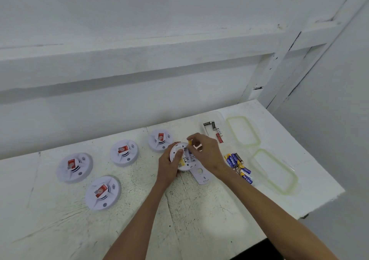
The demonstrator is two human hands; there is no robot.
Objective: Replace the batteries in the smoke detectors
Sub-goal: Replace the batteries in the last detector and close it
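A white smoke detector [184, 167] lies upside down on the white table [139, 229], its battery bay open with a yellow and blue battery inside. My left hand [169, 165] grips its left rim. My right hand [207, 153] hovers over the bay and pinches a yellow battery [189, 141] between thumb and fingers. The detached white mounting plate [201, 175] lies just below the detector. Several other smoke detectors with red labels sit face up to the left, the nearest one [160, 139] just behind my left hand.
A pile of blue and yellow batteries [239, 166] lies in a clear container at right, its green-rimmed lid [274, 172] beside it. A second clear container [213, 130] holds dark and red batteries, with its lid [242, 131] alongside. The table edge runs along the right.
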